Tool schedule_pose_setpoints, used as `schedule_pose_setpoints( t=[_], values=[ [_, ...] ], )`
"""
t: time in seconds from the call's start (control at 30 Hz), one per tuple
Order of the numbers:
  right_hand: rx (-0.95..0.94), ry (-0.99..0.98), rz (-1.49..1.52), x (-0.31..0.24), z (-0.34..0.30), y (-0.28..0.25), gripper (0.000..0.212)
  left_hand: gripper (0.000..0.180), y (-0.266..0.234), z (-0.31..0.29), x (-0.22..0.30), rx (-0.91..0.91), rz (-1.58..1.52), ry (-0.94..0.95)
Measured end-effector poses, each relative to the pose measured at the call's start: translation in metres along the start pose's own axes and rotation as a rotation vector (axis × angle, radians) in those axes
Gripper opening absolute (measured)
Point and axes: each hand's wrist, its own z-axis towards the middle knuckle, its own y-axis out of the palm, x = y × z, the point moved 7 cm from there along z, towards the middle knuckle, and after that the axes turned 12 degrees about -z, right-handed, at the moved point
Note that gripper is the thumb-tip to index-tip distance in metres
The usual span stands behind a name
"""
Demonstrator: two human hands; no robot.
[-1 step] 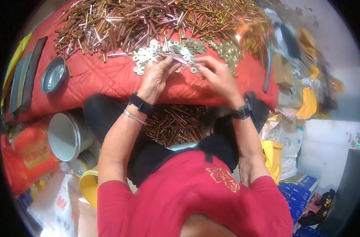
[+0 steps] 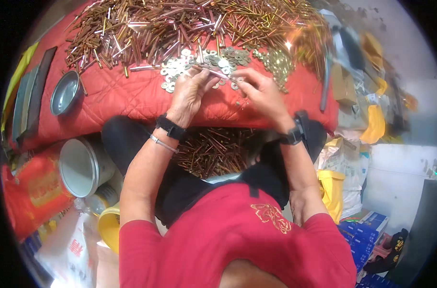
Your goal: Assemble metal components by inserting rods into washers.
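Observation:
My left hand (image 2: 188, 92) is closed around a thin, shiny pinkish metal rod (image 2: 219, 74), which slants down to the right from its fingers. At the rod's right end my right hand (image 2: 262, 91) is closed, thumb and forefinger pinched together. Whatever sits between those fingertips is too small to make out. Just beyond my hands, flat round washers (image 2: 170, 72) lie loose on the red quilted cloth (image 2: 132, 98). Right of them is a patch of small brass-coloured pieces (image 2: 278, 67), perhaps nuts.
A large heap of copper-coloured rods (image 2: 189, 24) covers the far side of the cloth. A metal bowl (image 2: 66, 93) rests at the left. More rods (image 2: 213, 153) lie below, between my legs. Buckets (image 2: 79, 168) stand lower left; blue boxes (image 2: 365, 235) are stacked lower right.
My right hand's fingers have shifted very slightly at the rod's end. Otherwise the hands and the rod stay in place.

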Motion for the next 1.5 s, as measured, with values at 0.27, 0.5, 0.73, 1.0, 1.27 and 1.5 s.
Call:
schedule_pose_setpoints(
  t=[0.27, 0.5, 0.73, 1.0, 1.27, 1.5],
  values=[
    [0.136, 0.007, 0.011, -0.012, 0.005, 0.000, 0.019, 0.023, 0.012, -0.003, -0.003, -0.032, 0.041, -0.013],
    [0.538, -0.161, 0.320, -0.019, 0.027, 0.013, 0.022, 0.023, 0.015, -0.009, -0.006, -0.023, 0.085, -0.086],
    [0.374, -0.171, 0.316, -0.013, 0.030, 0.021, 0.030, 0.014, 0.022, -0.003, -0.009, 0.014, 0.083, -0.017],
    [0.540, -0.171, 0.015, 0.029, 0.040, 0.007, 0.016, 0.017, 0.054, -0.013, 0.008, -0.247, 0.666, 0.450],
    [0.602, -0.139, -0.431, 0.098, 0.059, -0.030, 0.017, 0.017, 0.057, -0.012, 0.005, -0.170, 1.044, 0.576],
    [0.493, -0.076, -0.797, 0.093, 0.076, -0.023, 0.010, 0.017, 0.061, -0.016, 0.007, -0.193, 1.133, 0.631]
  ],
)
